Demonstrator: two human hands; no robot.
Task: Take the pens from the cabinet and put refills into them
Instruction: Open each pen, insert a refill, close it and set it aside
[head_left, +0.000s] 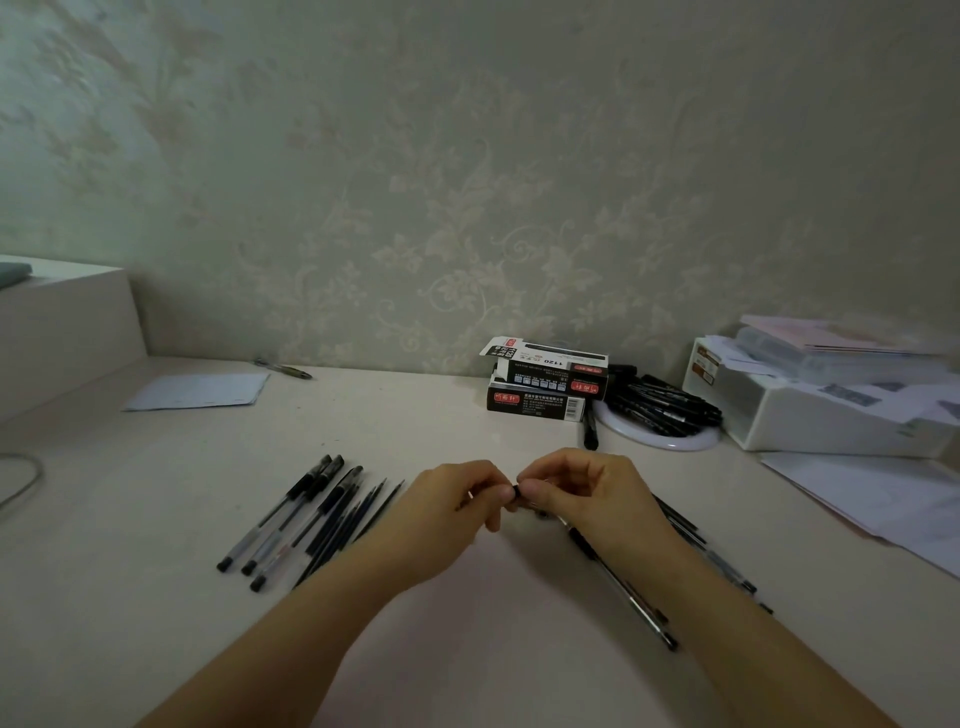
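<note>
the bench (415, 415) is pale and runs along a wall (467, 156) papered in a faded floral print. at the far left stands a raised white ledge (62, 312). at the right a white tray (831, 415) holds papers and clear cases, with loose sheets (857, 493) spread in front of it. left of the tray a round white dish (670, 441) carries a heap of black markers (665, 400), and one marker lies on the bench just beside the dish. two dark boxes (545, 384) are stacked against the wall, the upper one with its flap open. a light blue sheet (197, 389) lies at the left rear, and a lone pen (283, 368) lies behind it near the wall.

both forearms reach in from the bottom edge. the left hand (447, 519) and right hand (587, 499) meet over the middle of the bench, fingertips nearly touching. the right grip is narrow, thumb and forefinger pinching a small black part (515, 491); the left grip is also narrow, its fingers curled toward that same part, though whether it truly holds it i cannot tell.

left of the hands lies a row of capped pens (280, 519) with thin dark refills (358, 514) just beside them, all slanting the same way. under the right wrist lies a clear pen body (623, 587), and more pens (711, 556) show past the right forearm.
</note>
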